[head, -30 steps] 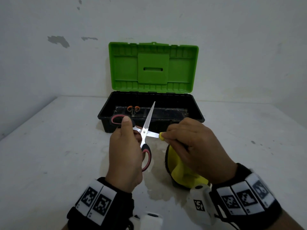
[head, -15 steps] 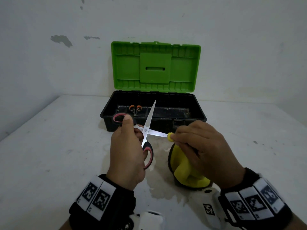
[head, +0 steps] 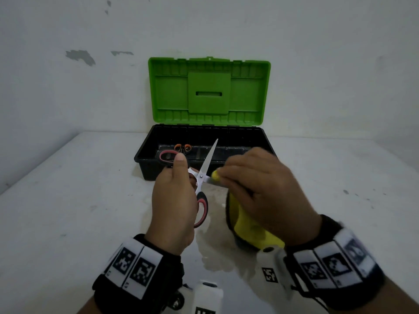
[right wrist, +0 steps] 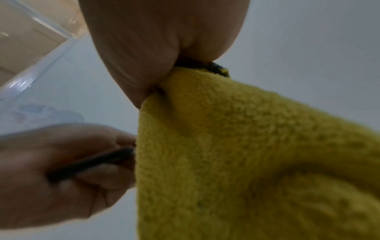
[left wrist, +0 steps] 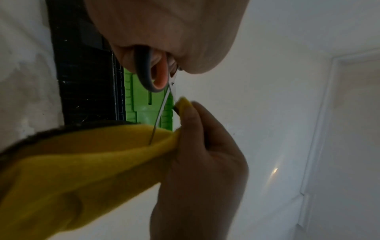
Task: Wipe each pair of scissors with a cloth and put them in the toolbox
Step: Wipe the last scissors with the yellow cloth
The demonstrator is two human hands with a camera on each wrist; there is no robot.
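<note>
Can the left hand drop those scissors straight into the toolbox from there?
Probably yes: left hand holds the scissors just before the open toolbox, lid up. Right hand pinches the cloth on one blade.

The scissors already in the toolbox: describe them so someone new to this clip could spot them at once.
Find the open toolbox with the raised green lid against the back wall. On its black floor, toward the left, lie the small scissors; only their orange-lined handle loops show clearly. Unlike the larger red-and-black scissors held in front of the box, no hand touches them.
</note>
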